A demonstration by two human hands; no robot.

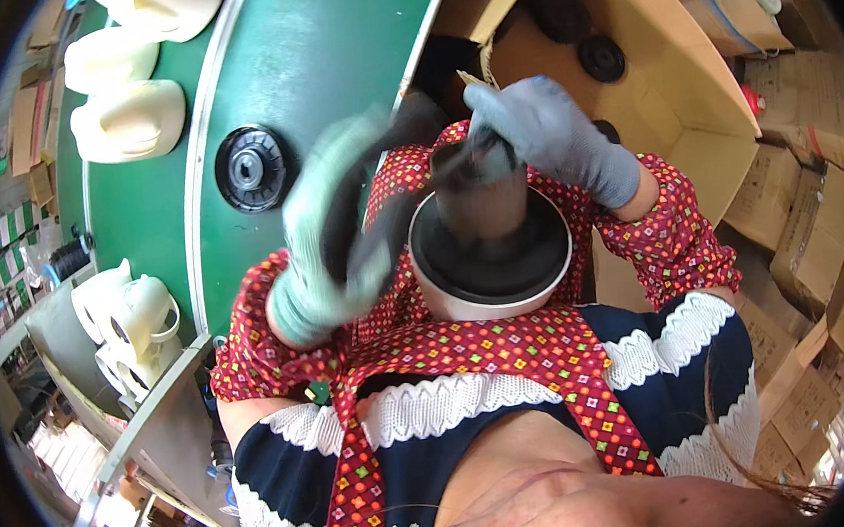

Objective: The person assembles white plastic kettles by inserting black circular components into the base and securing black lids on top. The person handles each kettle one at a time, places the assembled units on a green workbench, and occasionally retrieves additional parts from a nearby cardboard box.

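Before my body stands a round object [494,282] with a pale lower rim, a wide black top and a dark cylinder [482,208] rising from its middle. My right hand [551,132], in a grey-blue glove, is closed at the cylinder's upper end. A pale pointed tip [471,78] sticks out beside its fingers; what they grip is hidden. To the left, my left hand [329,231], in a mint-green glove with a dark palm, is smeared by motion. Its fingers cannot be made out. A black ribbed disc [255,168] lies flat on the green surface [314,57] beyond it.
Cream moulded shells [133,118] line the far left of the green surface. White parts with handles [131,319] are stacked nearer me. On the right, an open cardboard box [720,107] holds black discs [602,58]; more cartons [789,211] are piled beyond it.
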